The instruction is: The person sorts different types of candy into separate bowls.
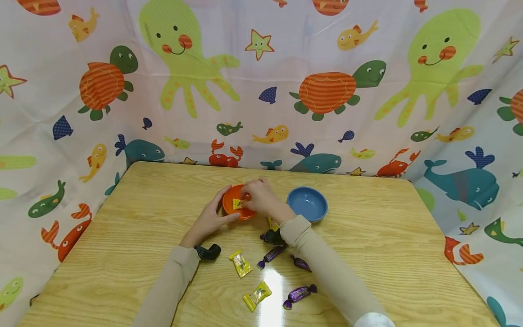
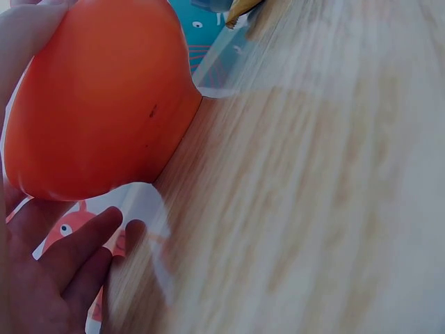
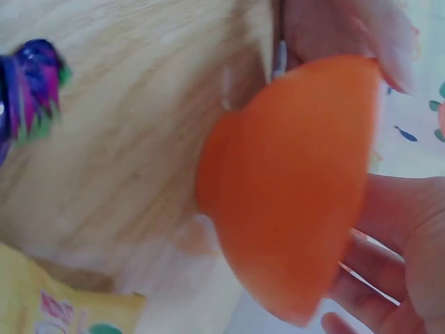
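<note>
An orange bowl (image 1: 246,215) stands on the table with my left hand (image 1: 209,220) at its left side, thumb toward the near rim and fingers round the far side. In the left wrist view those fingers lie beside the bowl's outer wall (image 2: 104,104). My right hand (image 1: 259,196) reaches over the right rim, fingers curled down into the bowl. At its fingertips it pinches one end of a yellow wrapped candy (image 1: 237,204). From the right wrist view, the bowl's wall (image 3: 285,188) hides the candy.
A blue bowl (image 1: 307,204) stands to the right. Nearer lie yellow candies (image 1: 241,264) and several purple twist-wrapped candies (image 1: 300,294), some partly under the right forearm. A printed sea-animal curtain (image 1: 245,91) hangs behind the wooden table (image 1: 143,227).
</note>
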Action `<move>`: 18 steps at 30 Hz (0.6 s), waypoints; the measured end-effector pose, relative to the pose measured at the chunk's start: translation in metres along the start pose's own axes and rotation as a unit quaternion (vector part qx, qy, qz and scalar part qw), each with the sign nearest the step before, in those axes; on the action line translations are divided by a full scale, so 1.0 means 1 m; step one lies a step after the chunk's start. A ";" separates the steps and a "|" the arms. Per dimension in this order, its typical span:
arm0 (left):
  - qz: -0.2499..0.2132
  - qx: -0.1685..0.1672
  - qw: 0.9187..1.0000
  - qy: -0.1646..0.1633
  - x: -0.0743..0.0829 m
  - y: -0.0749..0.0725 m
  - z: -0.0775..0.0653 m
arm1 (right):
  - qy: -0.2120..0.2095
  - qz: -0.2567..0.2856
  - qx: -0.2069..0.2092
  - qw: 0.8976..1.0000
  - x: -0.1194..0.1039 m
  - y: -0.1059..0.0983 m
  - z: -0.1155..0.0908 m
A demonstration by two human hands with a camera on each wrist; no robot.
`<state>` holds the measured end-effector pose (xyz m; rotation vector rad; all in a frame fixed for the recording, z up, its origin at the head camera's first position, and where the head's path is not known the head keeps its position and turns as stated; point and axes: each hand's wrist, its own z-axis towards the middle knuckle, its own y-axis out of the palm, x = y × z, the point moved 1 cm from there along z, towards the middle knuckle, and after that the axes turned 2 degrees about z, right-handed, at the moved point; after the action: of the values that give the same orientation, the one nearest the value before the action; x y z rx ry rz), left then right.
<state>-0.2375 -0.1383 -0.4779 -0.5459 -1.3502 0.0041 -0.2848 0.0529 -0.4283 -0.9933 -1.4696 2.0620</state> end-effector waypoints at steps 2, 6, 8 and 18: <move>0.003 0.000 1.000 -0.002 -0.004 0.000 0.002 | -0.001 0.024 0.010 1.000 -0.001 -0.005 -0.002; 0.009 0.004 1.000 0.004 -0.022 0.002 0.008 | 0.000 0.072 0.021 0.997 -0.001 -0.015 -0.006; 0.008 0.005 1.000 0.010 -0.031 0.003 0.011 | 0.003 0.092 0.022 0.995 -0.001 -0.020 -0.008; -0.002 0.018 0.999 0.031 -0.034 0.003 0.011 | 0.038 0.140 0.042 0.989 0.005 -0.046 -0.026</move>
<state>-0.2545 -0.1424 -0.5093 -0.5089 -1.2879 0.0094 -0.2711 0.0889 -0.3922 -1.2903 -1.2527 2.2304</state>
